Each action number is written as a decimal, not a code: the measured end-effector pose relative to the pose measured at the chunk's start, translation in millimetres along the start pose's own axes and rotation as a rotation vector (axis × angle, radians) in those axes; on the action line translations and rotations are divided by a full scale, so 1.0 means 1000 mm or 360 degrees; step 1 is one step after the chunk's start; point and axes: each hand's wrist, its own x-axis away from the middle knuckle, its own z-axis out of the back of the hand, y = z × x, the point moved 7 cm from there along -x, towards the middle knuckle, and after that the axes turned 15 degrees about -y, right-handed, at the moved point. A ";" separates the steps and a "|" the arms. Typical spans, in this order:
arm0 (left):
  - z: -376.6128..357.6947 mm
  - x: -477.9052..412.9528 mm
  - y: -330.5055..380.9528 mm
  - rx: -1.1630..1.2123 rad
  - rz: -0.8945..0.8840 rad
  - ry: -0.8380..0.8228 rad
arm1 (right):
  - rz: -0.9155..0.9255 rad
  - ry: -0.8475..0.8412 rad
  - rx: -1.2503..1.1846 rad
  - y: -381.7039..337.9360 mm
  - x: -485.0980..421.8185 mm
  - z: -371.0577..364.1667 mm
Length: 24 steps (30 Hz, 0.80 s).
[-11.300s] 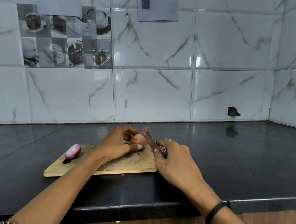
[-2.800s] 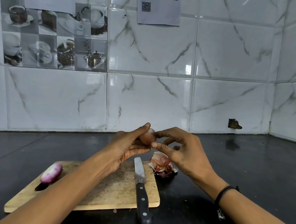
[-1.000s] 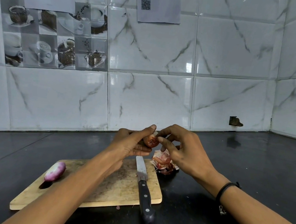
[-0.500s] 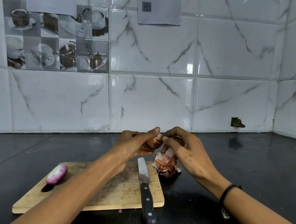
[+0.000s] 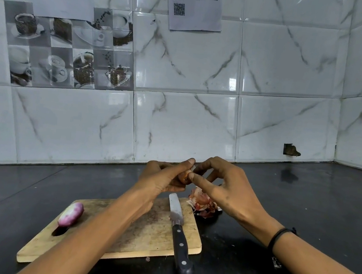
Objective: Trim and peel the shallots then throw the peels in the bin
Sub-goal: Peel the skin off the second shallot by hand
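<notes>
Above the far edge of your cutting board [image 5: 143,235], you hold a shallot [image 5: 184,177] between both hands.

The black countertop [image 5: 301,216] runs back to a white marble-tiled wall [image 5: 199,127] and meets a side wall at the far right corner. Your left hand [image 5: 162,177] is closed around the shallot, thumb laid over its top; your right hand [image 5: 225,190] pinches at its right end with thumb and forefinger, the other fingers spread loose. A peeled shallot [image 5: 71,214] lies at the board's left end. The knife [image 5: 178,230] rests on the board's right side, its blade pointing far and its black handle overhanging the near edge. The peels [image 5: 202,202] sit heaped on the counter just beside the board's far right corner, under your right hand. Bare counter stretches to the right and to the far left.
</notes>
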 end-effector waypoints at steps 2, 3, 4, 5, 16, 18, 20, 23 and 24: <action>-0.001 -0.001 0.000 -0.0043 -0.0015 0.0005 | 0.0008 0.0030 0.0048 0.001 -0.001 0.001; -0.001 -0.001 0.000 -0.0059 -0.0017 0.0007 | 0.0005 0.0031 0.0046 0.002 -0.001 0.002; -0.001 -0.002 0.000 -0.0068 -0.0019 0.0005 | -0.0003 0.0021 0.0029 0.004 -0.002 0.001; -0.001 -0.002 -0.001 -0.0069 -0.0021 0.0002 | -0.0016 0.0007 0.0005 0.005 -0.003 0.000; 0.001 -0.001 -0.002 0.0057 0.0009 -0.0013 | 0.0115 -0.0008 0.0101 -0.003 -0.004 -0.001; 0.001 0.000 -0.003 0.0037 0.0022 -0.0002 | 0.0126 -0.0004 0.0171 -0.002 -0.005 -0.002; 0.001 -0.001 -0.004 0.0014 0.0031 0.0004 | 0.0106 0.0001 0.0185 0.001 -0.005 -0.002; 0.000 -0.003 -0.004 0.0017 0.0026 -0.0022 | 0.0031 -0.0023 0.0055 0.006 -0.005 -0.003; -0.001 -0.004 -0.004 0.0025 0.0030 -0.0038 | 0.0002 -0.0026 0.0006 0.008 -0.004 -0.003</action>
